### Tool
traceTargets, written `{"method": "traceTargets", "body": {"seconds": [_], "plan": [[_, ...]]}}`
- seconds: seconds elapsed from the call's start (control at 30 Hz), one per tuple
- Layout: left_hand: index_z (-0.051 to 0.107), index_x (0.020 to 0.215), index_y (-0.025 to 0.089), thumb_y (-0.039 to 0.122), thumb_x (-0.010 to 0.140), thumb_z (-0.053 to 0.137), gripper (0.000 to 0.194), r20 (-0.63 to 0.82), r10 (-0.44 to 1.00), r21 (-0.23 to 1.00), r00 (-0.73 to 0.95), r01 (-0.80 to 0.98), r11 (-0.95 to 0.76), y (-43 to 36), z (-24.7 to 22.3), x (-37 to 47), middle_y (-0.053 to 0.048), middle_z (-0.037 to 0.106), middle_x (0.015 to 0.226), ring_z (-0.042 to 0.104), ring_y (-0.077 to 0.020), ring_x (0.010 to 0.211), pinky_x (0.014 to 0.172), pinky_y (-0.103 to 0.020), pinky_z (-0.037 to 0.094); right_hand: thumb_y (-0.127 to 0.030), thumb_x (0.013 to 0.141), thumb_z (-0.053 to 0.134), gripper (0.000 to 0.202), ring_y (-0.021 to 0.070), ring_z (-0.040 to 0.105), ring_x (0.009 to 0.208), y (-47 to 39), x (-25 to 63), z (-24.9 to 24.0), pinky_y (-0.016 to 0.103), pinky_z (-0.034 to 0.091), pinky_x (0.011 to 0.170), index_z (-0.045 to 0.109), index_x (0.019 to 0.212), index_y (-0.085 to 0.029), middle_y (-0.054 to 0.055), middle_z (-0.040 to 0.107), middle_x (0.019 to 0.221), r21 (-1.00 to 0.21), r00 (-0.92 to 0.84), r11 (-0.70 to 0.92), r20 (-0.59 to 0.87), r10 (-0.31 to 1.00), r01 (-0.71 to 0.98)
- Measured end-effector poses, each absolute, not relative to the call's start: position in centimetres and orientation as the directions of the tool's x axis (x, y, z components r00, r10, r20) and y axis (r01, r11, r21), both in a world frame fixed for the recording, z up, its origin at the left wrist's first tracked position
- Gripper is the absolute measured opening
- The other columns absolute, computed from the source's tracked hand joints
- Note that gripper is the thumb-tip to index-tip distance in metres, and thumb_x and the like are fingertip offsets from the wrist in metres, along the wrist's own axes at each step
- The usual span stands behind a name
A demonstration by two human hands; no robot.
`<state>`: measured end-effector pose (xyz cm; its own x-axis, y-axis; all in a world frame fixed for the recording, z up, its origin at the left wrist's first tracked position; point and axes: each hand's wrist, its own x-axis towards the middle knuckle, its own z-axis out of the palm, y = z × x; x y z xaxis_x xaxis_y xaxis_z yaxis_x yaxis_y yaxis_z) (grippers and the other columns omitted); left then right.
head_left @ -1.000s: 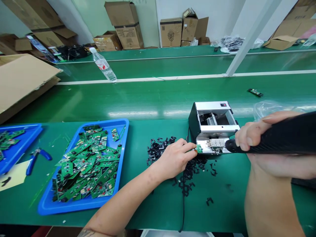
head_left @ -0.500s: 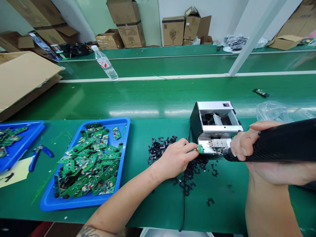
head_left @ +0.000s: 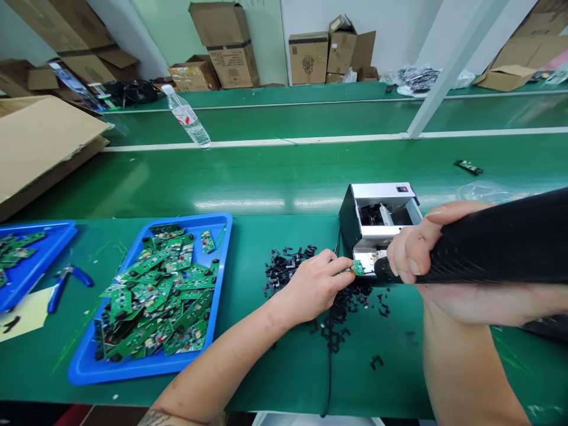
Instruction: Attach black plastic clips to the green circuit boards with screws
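Note:
Between the fingertips of my left hand is a small green circuit board, held at the front of a silver-and-black screw feeder. My right hand grips a thick black electric screwdriver, lying nearly level. Its narrow end points left and is close to the board; whether they touch I cannot tell. The screwdriver and right hand cover part of the feeder's front. Small black plastic clips lie heaped beside and beneath my left hand.
A blue tray full of circuit boards stands left, with a second blue tray beyond blue-handled pliers. A black cable runs down the green table. Further back are a water bottle and a lone board.
My right hand has moved left with the screwdriver, bringing its end up to the board and covering more of the feeder. My left hand stays almost still with the board.

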<state>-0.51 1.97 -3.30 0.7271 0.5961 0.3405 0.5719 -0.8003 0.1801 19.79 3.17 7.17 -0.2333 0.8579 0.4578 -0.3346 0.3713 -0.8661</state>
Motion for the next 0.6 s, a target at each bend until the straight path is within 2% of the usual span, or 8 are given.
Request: {"method": "traceTargets", "body": {"seconds": [0.1,0.23,0.4,0.6], "plan": [[0.063,0.106,0.018,0.005,0.094,0.047,0.024,0.333,0.6,0.174,0.728,0.577,-0.798,2.0,-3.3,-0.5,-0.004,0.064,0.127,0.054,-0.0201,0.099,0.083,-0.032,0.051,-0.081,0.079,0.058,0.061,0.017,0.054,0.046,3.3,19.4,6.8,0.03,0.04,0.041,0.075,0.111,-0.032,-0.001,0.061,0.061,-0.819,-0.226,0.324,0.469,0.854,-0.474],[0.063,0.107,0.019,0.007,0.095,0.046,0.024,0.311,0.602,0.183,0.736,0.575,-0.797,2.0,-3.3,-0.5,-0.004,0.064,0.128,0.054,-0.0201,0.1,0.086,-0.033,0.051,-0.085,0.075,0.057,0.067,0.0176,0.053,0.044,3.4,19.1,7.0,0.03,0.039,0.04,0.076,0.105,-0.028,0.0,0.061,0.058,-0.831,-0.219,0.295,0.434,0.874,-0.471],[0.063,0.108,0.019,0.008,0.097,0.044,0.024,0.293,0.607,0.19,0.738,0.578,-0.794,2.0,-3.3,-0.5,-0.005,0.063,0.129,0.053,-0.0199,0.1,0.087,-0.033,0.051,-0.073,0.077,0.068,0.053,0.0177,0.052,0.042,3.3,18.5,7.7,0.029,0.038,0.038,0.077,0.097,-0.025,0.0,0.061,0.056,-0.833,-0.18,0.293,0.415,0.892,-0.47],[0.063,0.107,0.019,0.008,0.096,0.046,0.023,0.309,0.61,0.186,0.729,0.583,-0.791,1.9,-3.2,-0.5,-0.004,0.063,0.127,0.053,-0.0197,0.098,0.084,-0.032,0.051,-0.078,0.074,0.066,0.059,0.0186,0.053,0.042,3.5,18.3,7.6,0.03,0.04,0.037,0.075,0.089,-0.021,0.001,0.062,0.056,-0.842,-0.216,0.284,0.416,0.883,-0.459]]}}
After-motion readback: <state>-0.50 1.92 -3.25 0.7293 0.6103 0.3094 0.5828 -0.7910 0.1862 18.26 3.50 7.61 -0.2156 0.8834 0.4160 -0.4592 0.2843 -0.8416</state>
